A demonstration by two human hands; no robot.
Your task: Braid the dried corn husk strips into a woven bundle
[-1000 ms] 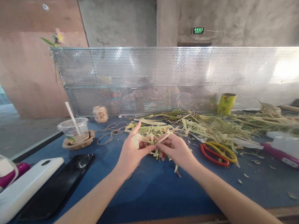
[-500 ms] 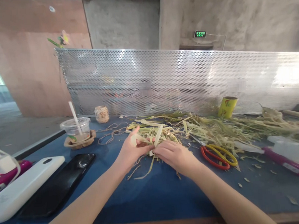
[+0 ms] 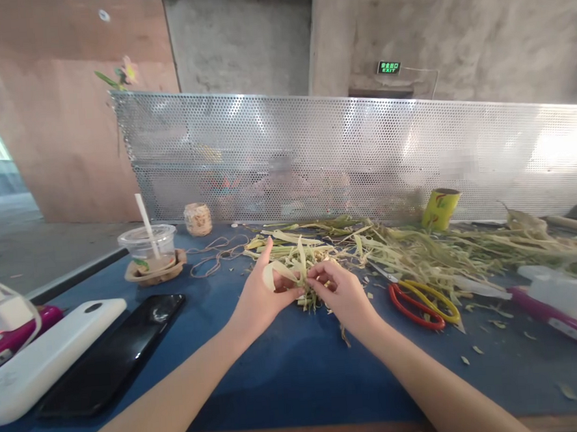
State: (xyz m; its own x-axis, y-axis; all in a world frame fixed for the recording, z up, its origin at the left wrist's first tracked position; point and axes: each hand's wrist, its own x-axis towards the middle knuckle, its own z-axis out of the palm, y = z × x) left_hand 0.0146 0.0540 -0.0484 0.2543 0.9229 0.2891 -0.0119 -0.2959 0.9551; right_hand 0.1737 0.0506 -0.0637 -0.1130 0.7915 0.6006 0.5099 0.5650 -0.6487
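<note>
My left hand is closed around the near side of a bundle of pale green plant strips, its thumb raised. One wide, flat strip curls out over that hand's fingers. From the right, my right hand pinches at the bundle with thumb and fingertips close together. The fingers partly hide where the strips meet. Just behind both hands lie more loose dry strips on the blue table.
Scissors with red and yellow handles lie right of my hands, beside a heap of dry leaves. A yellow can stands behind. To the left are a black phone, a white power bank, a plastic cup and string.
My right hand has turned and its fingertips now show pinching. The bundle has turned in my hands, and the long strip that hung toward the front no longer shows there.
</note>
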